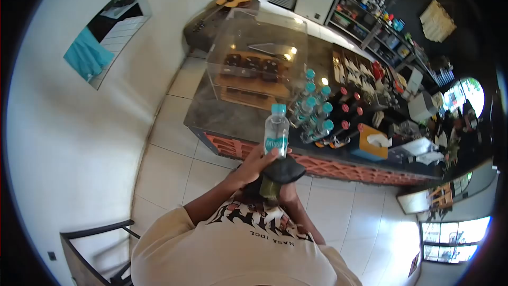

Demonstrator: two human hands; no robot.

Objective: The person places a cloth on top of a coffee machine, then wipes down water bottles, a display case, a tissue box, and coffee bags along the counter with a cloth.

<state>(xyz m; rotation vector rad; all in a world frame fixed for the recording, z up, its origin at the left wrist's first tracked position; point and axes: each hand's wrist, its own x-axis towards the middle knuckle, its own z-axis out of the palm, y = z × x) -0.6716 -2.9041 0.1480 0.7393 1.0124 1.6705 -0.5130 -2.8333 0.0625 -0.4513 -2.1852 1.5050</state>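
– Where is the clear bottle (pixel 277 128)?
– It is at the middle of the frame; the grip of the left hand (pixel 256 162) pinches its lower part.
– And the right hand (pixel 288 194)?
– Lower, partly hidden by a dark object (pixel 286 169); its grip I cannot tell.

Dark counter (pixel 203 110): bottles (pixel 307 107) (some teal-capped), clear case (pixel 264 26).

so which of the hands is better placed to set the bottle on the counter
Probably the left hand: it grips the bottle near its base, in front of the counter. The right hand is lower in view and partly hidden by a dark rounded object, so its grip can't be told.
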